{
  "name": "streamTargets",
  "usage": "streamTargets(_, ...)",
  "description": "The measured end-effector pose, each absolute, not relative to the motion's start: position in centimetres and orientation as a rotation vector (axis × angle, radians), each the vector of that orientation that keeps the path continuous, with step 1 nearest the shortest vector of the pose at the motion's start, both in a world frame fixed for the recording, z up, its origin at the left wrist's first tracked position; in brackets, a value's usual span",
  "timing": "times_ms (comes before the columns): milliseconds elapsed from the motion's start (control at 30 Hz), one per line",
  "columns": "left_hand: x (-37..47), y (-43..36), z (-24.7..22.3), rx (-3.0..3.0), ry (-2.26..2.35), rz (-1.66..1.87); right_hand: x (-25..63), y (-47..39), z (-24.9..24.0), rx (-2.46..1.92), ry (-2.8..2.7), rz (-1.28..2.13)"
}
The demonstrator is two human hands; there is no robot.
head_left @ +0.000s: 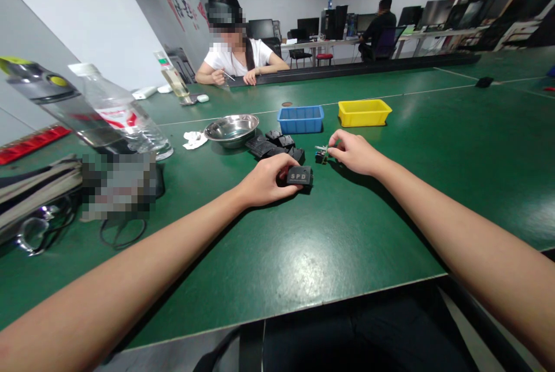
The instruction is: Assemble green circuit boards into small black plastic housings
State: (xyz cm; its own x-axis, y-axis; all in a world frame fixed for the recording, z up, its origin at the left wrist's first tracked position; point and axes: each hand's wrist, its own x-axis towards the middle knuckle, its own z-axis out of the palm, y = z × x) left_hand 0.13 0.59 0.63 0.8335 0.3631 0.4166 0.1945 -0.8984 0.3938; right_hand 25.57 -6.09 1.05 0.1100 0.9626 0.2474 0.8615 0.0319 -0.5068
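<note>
My left hand [269,181] is closed around a small black plastic case [300,176] marked "SPD", held low over the green table with its lettered side toward me. To its right, my right hand [352,151] pinches a small circuit board [323,154] with green and dark parts, its fingertips covering one edge. A gap separates the board from the case. Just behind my left hand lies a cluster of several similar black cases [277,144], partly hidden by my fingers.
Behind the cases stand a steel bowl [232,129], a blue bin [300,120] and a yellow bin [365,113]. Bottles [125,112], glasses [34,233] and a bag [34,190] occupy the left side. A person [238,54] sits across the green table [260,256].
</note>
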Motion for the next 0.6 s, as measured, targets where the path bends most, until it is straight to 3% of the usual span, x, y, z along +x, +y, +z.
streamTargets(600, 0.18, 0.56, 0.72, 2.682, 0.4, 0.72, 25.8, -5.98, 1.14, -1.821, -1.905, 0.251)
